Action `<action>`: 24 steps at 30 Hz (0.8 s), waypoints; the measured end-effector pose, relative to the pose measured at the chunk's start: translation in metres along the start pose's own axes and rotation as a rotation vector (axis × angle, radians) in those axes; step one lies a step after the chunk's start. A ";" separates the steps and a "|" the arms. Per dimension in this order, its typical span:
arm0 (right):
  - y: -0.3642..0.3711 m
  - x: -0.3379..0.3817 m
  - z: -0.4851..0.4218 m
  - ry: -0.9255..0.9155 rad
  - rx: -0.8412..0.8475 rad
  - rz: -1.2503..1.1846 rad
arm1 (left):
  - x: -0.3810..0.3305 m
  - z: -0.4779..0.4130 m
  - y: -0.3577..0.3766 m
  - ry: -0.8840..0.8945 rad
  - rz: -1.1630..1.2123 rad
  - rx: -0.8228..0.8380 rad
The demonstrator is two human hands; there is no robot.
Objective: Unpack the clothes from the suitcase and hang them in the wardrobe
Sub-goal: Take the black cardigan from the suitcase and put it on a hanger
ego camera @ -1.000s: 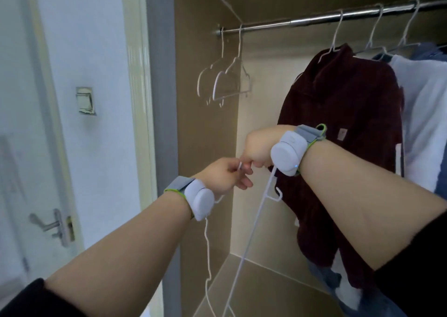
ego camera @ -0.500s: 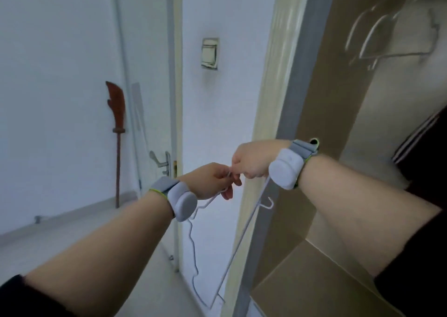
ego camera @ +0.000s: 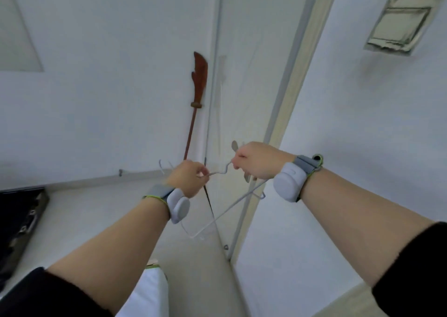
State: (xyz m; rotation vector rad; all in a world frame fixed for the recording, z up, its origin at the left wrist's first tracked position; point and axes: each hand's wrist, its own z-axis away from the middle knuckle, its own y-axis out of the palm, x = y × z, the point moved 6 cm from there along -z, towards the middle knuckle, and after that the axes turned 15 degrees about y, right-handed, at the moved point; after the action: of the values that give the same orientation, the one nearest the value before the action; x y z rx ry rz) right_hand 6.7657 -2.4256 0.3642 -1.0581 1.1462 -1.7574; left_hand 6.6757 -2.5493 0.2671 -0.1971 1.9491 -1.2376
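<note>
White walls meet at a corner beside a pale door (ego camera: pixel 242 74), above a light floor (ego camera: pixel 96 208). A wall switch plate (ego camera: pixel 399 24) sits high on the right-hand wall, its surface scuffed and its detail unclear. A wooden toy polearm (ego camera: pixel 197 94) leans upright in the corner, its lower shaft hidden behind my operator's left hand (ego camera: pixel 187 179).

The white wire hanger (ego camera: pixel 227 210) is in the air in front of the door, held by both hands. The left hand pinches the wire near the hook, fingers curled round it. The right hand (ego camera: pixel 258 160) grips the kinked shoulder wire in a closed fist. The hanger's bottom bar slants down under the left wrist, and its far end is blurred.

The door handle (ego camera: pixel 234 145) is mostly covered by the right hand. Each wrist carries a grey band with a pale pod: left (ego camera: pixel 177 206), right (ego camera: pixel 289 182).

A dark suitcase (ego camera: pixel 21 210) lies on the floor by the skirting, cut off at the left; I cannot make out its contents. White fabric (ego camera: pixel 150 295) is cropped at the bottom edge.
</note>
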 end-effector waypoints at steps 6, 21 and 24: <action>0.010 0.034 -0.058 -0.058 -0.022 -0.153 | 0.088 -0.001 -0.015 -0.407 0.284 -0.262; 0.007 0.099 -0.272 -0.437 0.252 -0.344 | 0.220 -0.062 -0.050 -0.934 1.299 -0.991; 0.008 0.112 -0.301 -0.502 0.308 -0.373 | 0.234 -0.067 -0.060 -0.938 1.306 -1.022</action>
State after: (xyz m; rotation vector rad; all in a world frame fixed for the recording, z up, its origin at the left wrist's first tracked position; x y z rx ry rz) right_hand 6.4504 -2.4388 0.3066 -1.4708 0.3729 -1.7250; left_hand 6.4568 -2.6532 0.2025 0.0299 1.1743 0.6663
